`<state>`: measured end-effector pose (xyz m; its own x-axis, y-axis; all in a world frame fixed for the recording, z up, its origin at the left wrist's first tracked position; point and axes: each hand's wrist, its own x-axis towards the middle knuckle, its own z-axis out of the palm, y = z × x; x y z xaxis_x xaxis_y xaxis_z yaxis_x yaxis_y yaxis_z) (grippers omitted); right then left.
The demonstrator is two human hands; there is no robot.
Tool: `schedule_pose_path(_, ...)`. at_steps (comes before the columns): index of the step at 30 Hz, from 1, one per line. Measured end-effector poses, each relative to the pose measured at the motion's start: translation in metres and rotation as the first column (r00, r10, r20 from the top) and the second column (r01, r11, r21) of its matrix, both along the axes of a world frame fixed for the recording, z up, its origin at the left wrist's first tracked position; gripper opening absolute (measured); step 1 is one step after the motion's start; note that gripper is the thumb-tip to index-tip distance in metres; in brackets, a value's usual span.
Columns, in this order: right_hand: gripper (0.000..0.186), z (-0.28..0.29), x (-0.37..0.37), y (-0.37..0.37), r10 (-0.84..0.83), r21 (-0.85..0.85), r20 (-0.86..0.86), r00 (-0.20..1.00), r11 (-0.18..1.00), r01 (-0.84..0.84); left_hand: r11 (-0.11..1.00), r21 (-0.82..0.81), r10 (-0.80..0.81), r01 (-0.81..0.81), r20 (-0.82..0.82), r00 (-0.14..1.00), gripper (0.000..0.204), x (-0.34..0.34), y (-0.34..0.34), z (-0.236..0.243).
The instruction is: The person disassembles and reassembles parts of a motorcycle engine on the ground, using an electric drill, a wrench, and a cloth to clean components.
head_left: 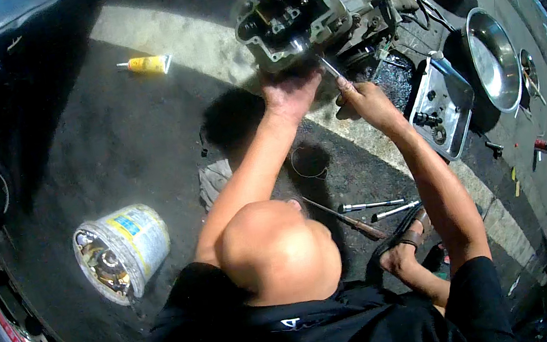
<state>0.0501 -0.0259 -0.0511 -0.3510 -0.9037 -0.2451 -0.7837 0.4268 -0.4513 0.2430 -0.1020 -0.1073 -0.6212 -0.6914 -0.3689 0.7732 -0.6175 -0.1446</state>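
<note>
Dark, stained floor [97,141] spreads wide to the left; at right, smooth metal rims of a tray [452,89] and bowl [493,64] narrow the room. Grey and jagged-rimmed, the engine [317,15] sits just beyond the left hand [290,94], whose fingers are hidden: I cannot tell its grip. The right hand [366,102] wraps tightly round a slim tool [331,67], pointing to the engine's near edge.
</note>
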Motion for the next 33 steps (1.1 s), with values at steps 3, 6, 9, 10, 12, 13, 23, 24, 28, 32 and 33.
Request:
schedule_pose_path(3, 0.069, 0.005, -0.028, -0.016, -0.053, 0.113, 0.420, 0.906, 0.994, 0.005, 0.999, 0.014, -0.030, 0.030, 0.029, 0.999, 0.059, 0.004, 0.000, 0.004)
schedule_pose_path(6, 0.063, 0.026, -0.058, -0.029, -0.110, -0.051, 0.541, 0.834, 0.985, 0.164, 0.995, -0.082, -0.064, 0.061, -0.037, 0.997, 0.059, 0.001, 0.004, 0.002)
schedule_pose_path(9, 0.044, -0.021, 0.039, 0.003, -0.053, -0.231, 0.194, 0.980, 0.968, 0.098, 0.988, -0.148, -0.046, 0.044, -0.010, 0.999, 0.059, 0.006, 0.003, 0.008)
schedule_pose_path(10, 0.037, -0.037, 0.082, 0.021, -0.077, -0.289, 0.007, 0.997, 0.954, 0.076, 0.985, -0.171, -0.031, 0.038, 0.040, 0.999, 0.058, 0.004, 0.002, 0.005)
schedule_pose_path(12, 0.033, -0.070, 0.129, 0.026, -0.186, -0.282, 0.620, 0.762, 0.854, 0.437, 0.969, -0.237, -0.047, 0.076, 0.125, 0.991, 0.052, 0.006, 0.004, 0.000)
schedule_pose_path(13, 0.031, -0.081, 0.144, 0.028, -0.213, -0.339, 0.654, 0.726, 0.776, 0.532, 0.973, -0.205, -0.065, 0.103, 0.183, 0.981, 0.048, 0.003, 0.006, 0.006)
schedule_pose_path(23, 0.031, -0.054, 0.065, 0.040, -0.015, -0.199, 0.734, 0.679, 0.951, 0.235, 0.934, -0.176, -0.268, 0.311, 0.233, 0.935, 0.051, 0.020, -0.004, 0.001)
schedule_pose_path(24, 0.032, -0.040, 0.047, 0.038, -0.068, -0.060, 0.789, 0.610, 0.981, 0.186, 0.932, -0.189, -0.255, 0.309, 0.261, 0.931, 0.051, 0.018, -0.002, 0.007)
schedule_pose_path(28, 0.035, 0.002, -0.014, 0.005, 0.062, 0.095, 0.767, 0.638, 0.973, -0.209, 0.916, -0.225, -0.272, 0.333, 0.264, 0.925, 0.049, 0.024, 0.003, 0.023)
schedule_pose_path(32, 0.034, -0.034, -0.001, 0.005, 0.185, -0.154, 0.680, 0.710, 0.982, -0.109, 0.883, -0.269, -0.304, 0.384, 0.297, 0.905, 0.048, 0.025, -0.002, 0.025)
schedule_pose_path(33, 0.035, -0.051, 0.033, 0.010, 0.198, -0.303, 0.533, 0.822, 0.952, -0.033, 0.896, -0.260, -0.260, 0.360, 0.349, 0.900, 0.048, 0.029, -0.003, 0.028)
